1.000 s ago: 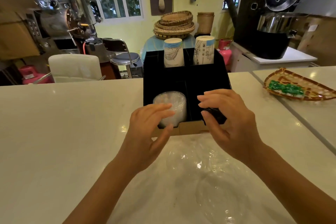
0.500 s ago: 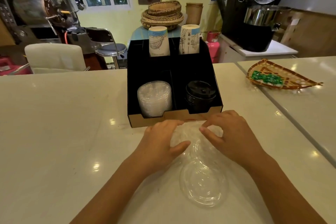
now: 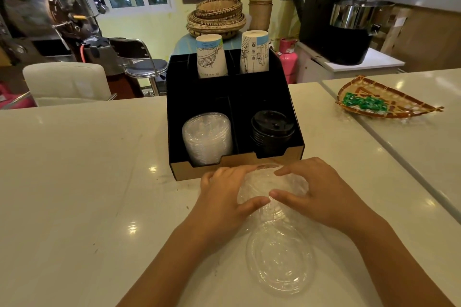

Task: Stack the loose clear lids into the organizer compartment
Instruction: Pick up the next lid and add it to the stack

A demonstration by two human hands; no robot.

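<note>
A black organizer [image 3: 174, 122] with a cardboard front stands on the white counter. Its front left compartment holds a stack of clear lids [image 3: 207, 137]. Just in front of it, a small pile of loose clear lids [image 3: 269, 184] lies on the counter, cupped between both hands. My left hand [image 3: 224, 197] presses its left side and my right hand [image 3: 316, 189] its right side, thumbs nearly touching over the pile. Another loose clear lid [image 3: 279, 259] lies flat nearer to me, between my forearms.
Black lids [image 3: 272, 129] fill the organizer's front right compartment, and two paper cup stacks [image 3: 210, 55] stand in the back ones. A woven tray with green packets [image 3: 379, 102] sits at the right, beyond a seam in the counter. Chairs and coffee machines stand behind.
Both hands came back from the organizer's front compartments to the loose lids on the counter and closed in around the pile; the thumbs now meet over it.
</note>
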